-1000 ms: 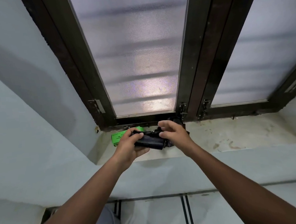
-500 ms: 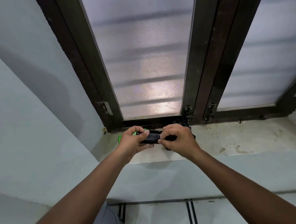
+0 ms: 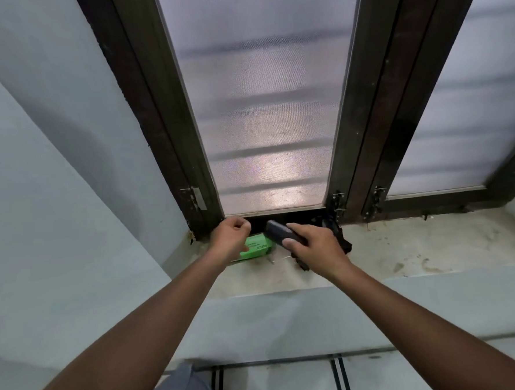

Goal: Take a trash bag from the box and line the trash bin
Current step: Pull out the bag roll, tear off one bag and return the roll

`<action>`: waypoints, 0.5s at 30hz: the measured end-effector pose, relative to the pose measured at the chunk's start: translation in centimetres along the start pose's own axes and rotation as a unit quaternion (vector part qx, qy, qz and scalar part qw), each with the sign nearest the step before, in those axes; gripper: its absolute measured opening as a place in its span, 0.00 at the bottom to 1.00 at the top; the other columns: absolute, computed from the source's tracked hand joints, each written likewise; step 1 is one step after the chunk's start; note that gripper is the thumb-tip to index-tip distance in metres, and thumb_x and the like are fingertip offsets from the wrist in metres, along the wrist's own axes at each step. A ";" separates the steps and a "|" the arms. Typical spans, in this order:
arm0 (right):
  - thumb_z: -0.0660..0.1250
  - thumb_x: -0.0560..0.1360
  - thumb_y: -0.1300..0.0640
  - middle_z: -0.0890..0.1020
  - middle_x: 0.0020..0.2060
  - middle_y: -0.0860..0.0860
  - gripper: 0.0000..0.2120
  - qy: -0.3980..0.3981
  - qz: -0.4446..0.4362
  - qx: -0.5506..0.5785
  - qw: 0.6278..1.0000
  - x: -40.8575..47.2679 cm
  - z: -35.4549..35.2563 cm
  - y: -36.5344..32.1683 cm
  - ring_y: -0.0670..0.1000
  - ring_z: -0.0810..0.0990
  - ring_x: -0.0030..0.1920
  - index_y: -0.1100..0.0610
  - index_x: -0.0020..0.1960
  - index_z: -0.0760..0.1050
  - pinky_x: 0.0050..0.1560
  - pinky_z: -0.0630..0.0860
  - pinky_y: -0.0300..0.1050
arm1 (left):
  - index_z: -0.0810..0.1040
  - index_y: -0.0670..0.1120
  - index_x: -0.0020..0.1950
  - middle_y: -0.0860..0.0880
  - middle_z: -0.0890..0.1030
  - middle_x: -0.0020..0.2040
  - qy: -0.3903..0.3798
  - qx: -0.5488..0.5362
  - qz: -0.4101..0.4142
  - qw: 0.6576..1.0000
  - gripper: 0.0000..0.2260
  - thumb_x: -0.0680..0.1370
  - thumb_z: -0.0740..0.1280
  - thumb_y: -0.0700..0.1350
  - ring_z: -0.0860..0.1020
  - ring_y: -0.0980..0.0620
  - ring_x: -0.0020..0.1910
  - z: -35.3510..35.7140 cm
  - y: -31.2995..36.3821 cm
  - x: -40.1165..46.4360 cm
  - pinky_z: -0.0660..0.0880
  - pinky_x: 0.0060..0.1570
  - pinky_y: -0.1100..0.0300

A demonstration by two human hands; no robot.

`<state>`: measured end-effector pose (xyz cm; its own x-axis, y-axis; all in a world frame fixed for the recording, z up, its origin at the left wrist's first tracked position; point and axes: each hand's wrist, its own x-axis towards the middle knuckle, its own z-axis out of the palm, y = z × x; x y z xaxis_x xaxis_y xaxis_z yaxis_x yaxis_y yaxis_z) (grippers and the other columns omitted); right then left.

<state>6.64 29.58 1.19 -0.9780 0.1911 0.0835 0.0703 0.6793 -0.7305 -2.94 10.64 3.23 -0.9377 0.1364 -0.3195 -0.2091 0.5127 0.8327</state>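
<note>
A green trash bag box lies on the stained window sill, just below the window frame. My right hand grips a black roll of trash bags, held tilted above the box's right end, with loose black plastic trailing behind the hand. My left hand hovers over the box's left end with its fingers curled; I cannot see anything in it. The trash bin is not in view.
A dark-framed window with frosted panes rises directly behind the sill, with latches at its base. Pale walls close in on the left. Below the sill are a tiled floor and a grey rounded object.
My left hand has let go of the black roll and moved left. My right hand now holds the roll alone, tilted, and the green box is more exposed.
</note>
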 end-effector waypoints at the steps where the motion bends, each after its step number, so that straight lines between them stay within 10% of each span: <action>1: 0.71 0.78 0.50 0.85 0.54 0.49 0.18 0.005 0.054 0.062 0.997 0.0 0.0 -0.1 0.50 0.83 0.51 0.49 0.67 0.81 0.44 0.79 0.40 | 0.80 0.53 0.50 0.51 0.83 0.48 0.006 0.081 0.037 0.996 0.01 0.79 0.68 0.48 0.85 0.45 0.47 -0.1 -0.5 0.7 0.78 0.43 0.59; 6: 0.77 0.75 0.54 0.86 0.53 0.52 0.14 0.009 0.182 0.259 0.949 -0.2 0.7 0.2 0.55 0.86 0.51 0.47 0.59 0.83 0.53 0.84 0.59 | 0.73 0.56 0.68 0.50 0.74 0.65 -0.055 0.417 0.160 0.893 0.21 0.75 0.71 0.51 0.73 0.44 0.64 1.4 -2.7 3.0 0.75 0.57 0.50; 15: 0.77 0.72 0.58 0.86 0.54 0.54 0.16 0.020 0.291 0.349 0.891 -0.2 0.7 -0.3 0.59 0.86 0.54 0.46 0.56 0.80 0.58 0.82 0.60 | 0.66 0.49 0.71 0.46 0.76 0.65 -0.037 0.496 0.210 0.842 0.27 0.76 0.69 0.58 0.70 0.42 0.65 3.9 -3.2 4.6 0.71 0.58 0.46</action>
<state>6.70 28.82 0.87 -0.8070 0.4009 -0.4337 0.4111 -0.1459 -0.8999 -5.47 12.97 -2.67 -0.8435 0.5156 -0.1503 0.5052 0.8567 0.1037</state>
